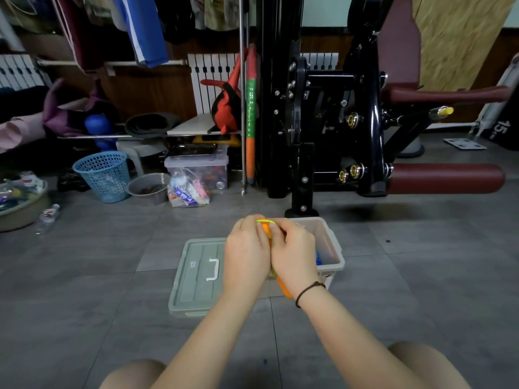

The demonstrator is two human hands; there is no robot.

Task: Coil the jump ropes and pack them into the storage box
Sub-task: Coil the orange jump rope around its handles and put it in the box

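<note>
My left hand (247, 251) and my right hand (295, 254) are pressed together above the floor, both closed on a jump rope (266, 225) with orange handles and a thin yellow-green cord. A loop of cord shows at my fingertips, and an orange handle end pokes out below my right wrist. Most of the rope is hidden inside my hands. Just behind them stands the open grey storage box (332, 245), with something blue partly visible inside. The box's grey lid (196, 279), with a white handle, lies flat on the floor to the left.
A black gym machine (337, 122) with maroon pads (446, 178) stands behind the box. At the left back are a blue mesh basket (104, 175), a grey bowl (147, 188), a clear bin (196, 167) and a plastic bottle (47, 217). Grey tile floor surrounds me.
</note>
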